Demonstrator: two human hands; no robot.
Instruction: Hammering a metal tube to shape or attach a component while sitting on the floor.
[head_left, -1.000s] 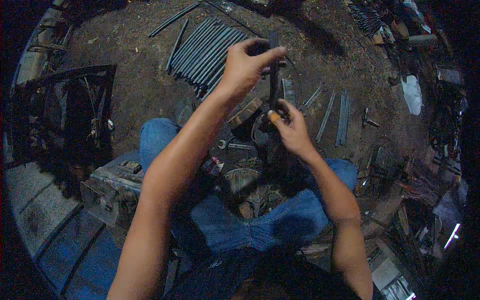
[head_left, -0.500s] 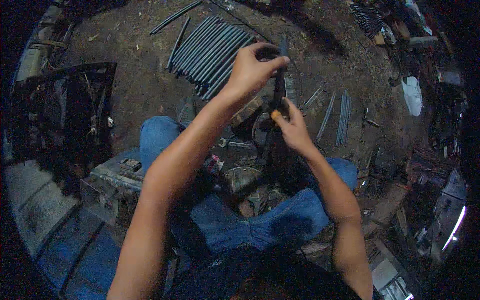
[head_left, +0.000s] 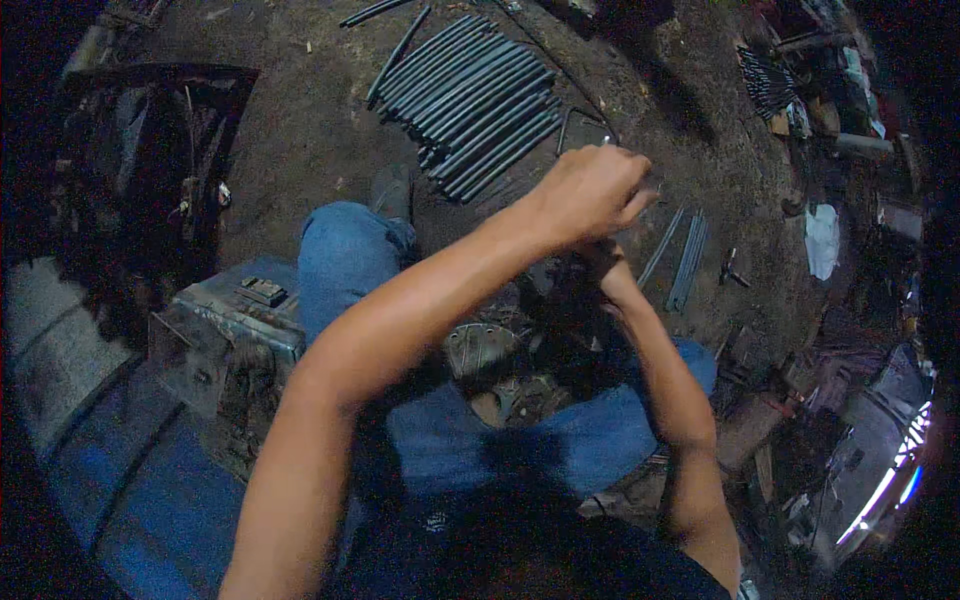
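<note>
Out in front of me, my left hand (head_left: 597, 195) is closed in a fist with its back turned up. Whatever its fingers grip is hidden behind the knuckles. Just below it, my right hand (head_left: 614, 277) sits mostly in shadow. The left hand covers its fingers, so its grip does not show. Beyond my hands lies a wide row of dark metal rods (head_left: 470, 105) side by side on the ground. A thin bent rod (head_left: 580, 117) rests at that row's right end. Several more thin rods (head_left: 687, 262) lie to the right of my hands.
Between my knees stands a dark machine with a rounded metal plate (head_left: 480, 350). A worn metal box (head_left: 245, 305) is beside my left knee. On the right are a T-shaped tool (head_left: 735, 268), a white sheet-like piece (head_left: 823, 242) and scrap along the edge.
My left hand has come nearer and to the right, turning over above the right hand. The dark bar and orange piece at my hands are now out of sight. The view has shifted.
</note>
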